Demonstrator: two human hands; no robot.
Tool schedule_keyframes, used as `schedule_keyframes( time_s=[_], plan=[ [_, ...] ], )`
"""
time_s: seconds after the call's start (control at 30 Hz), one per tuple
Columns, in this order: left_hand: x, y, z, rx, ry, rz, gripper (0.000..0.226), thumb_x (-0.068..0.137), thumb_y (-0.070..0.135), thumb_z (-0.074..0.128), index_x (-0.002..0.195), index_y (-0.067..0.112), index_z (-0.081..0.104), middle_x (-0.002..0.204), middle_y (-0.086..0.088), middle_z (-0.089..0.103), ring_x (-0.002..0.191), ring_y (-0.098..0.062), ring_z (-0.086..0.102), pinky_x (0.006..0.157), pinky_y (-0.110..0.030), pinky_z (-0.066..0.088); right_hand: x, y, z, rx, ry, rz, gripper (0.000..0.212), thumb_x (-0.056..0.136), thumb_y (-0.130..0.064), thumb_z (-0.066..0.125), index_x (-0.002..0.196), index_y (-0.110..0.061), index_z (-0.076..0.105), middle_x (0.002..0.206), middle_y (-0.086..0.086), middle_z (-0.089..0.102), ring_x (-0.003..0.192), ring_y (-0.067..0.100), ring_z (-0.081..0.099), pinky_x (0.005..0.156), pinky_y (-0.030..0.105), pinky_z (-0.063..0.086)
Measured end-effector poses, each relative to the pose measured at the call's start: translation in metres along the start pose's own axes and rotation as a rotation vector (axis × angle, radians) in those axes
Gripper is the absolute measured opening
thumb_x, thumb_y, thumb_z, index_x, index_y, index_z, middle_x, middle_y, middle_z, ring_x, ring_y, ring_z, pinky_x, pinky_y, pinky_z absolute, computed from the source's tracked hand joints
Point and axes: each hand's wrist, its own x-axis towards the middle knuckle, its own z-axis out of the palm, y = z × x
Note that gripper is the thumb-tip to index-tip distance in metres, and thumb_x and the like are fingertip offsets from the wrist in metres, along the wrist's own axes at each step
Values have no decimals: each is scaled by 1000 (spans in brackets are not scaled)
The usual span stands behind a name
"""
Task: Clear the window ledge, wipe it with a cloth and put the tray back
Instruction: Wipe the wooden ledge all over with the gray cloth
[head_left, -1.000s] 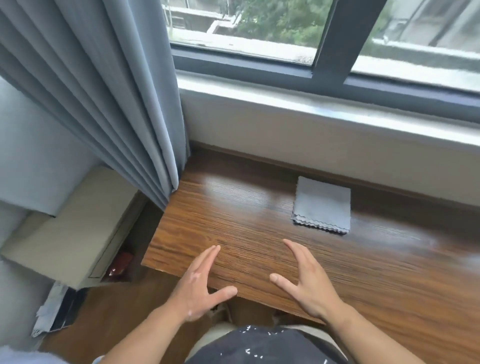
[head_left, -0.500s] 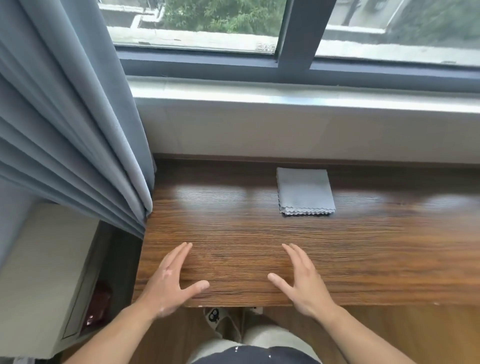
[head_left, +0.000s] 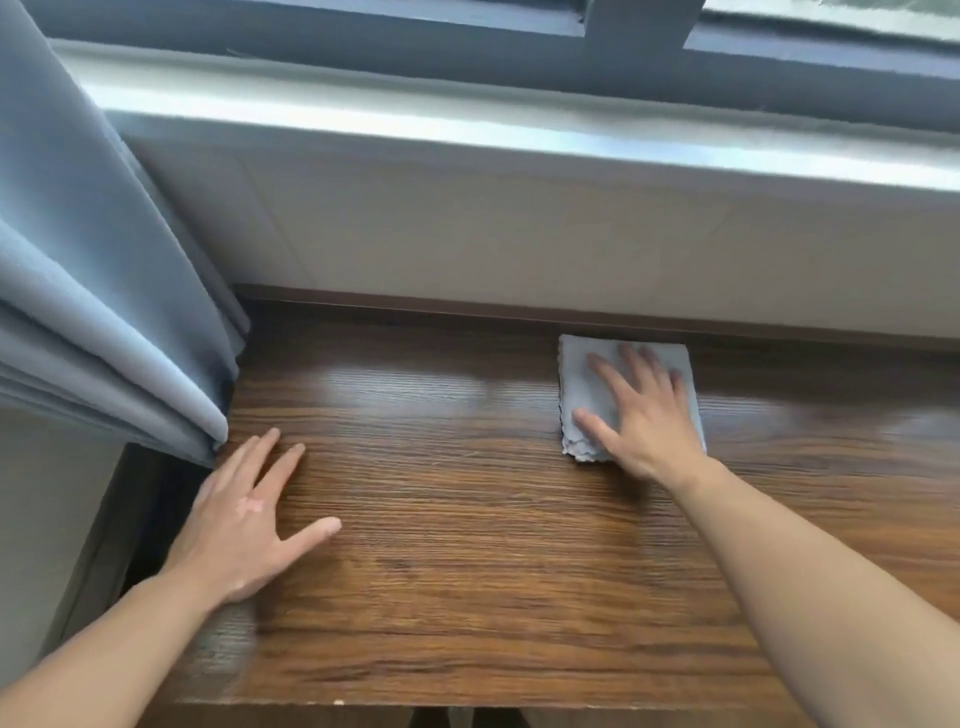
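glossy wood-grain ledge (head_left: 467, 519), grey cloth (head_left: 582, 384)

a dark blue-grey window frame (head_left: 415, 57) ran across the top, with an upright bar (head_left: 639, 21) right of its middle. just below the frame lay a pale sill (head_left: 519, 137), bright with daylight. under that stood a cream wall panel (head_left: 519, 244), ending in a thin dark wooden strip (head_left: 415, 304). below the frame's left end a grey-blue curtain (head_left: 93, 291) hung in heavy folds. beneath its hem showed a pale surface (head_left: 41, 519), too blurred to name.
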Motion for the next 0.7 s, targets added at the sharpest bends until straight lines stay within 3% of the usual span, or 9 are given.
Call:
schedule_keyframes(
  time_s=[0.17,0.4,0.7],
  plan=[
    [-6,-6,30,34,34,12,112,73,96,28,160,25,25,170,1,5,157,-20,2,125,-50,9,1,1,28,-49,67,-2,77,93,-79,27,160,-41,23,170,5,17,157,31,9,123,63,7],
    [-4,-4,38,12,81,9,113,72,96,33,158,23,30,170,0,11,157,-23,9,125,-50,7,12,22,21,-100,57,-120,83,89,-85,21,160,-41,27,167,7,24,155,33,15,122,65,14],
    [-4,-4,37,41,71,3,112,74,95,33,159,23,26,170,-2,9,157,-22,5,124,-47,6,17,10,26,-60,114,-22,82,87,-83,30,155,-39,40,162,7,33,153,33,22,119,65,18]
  ],
)
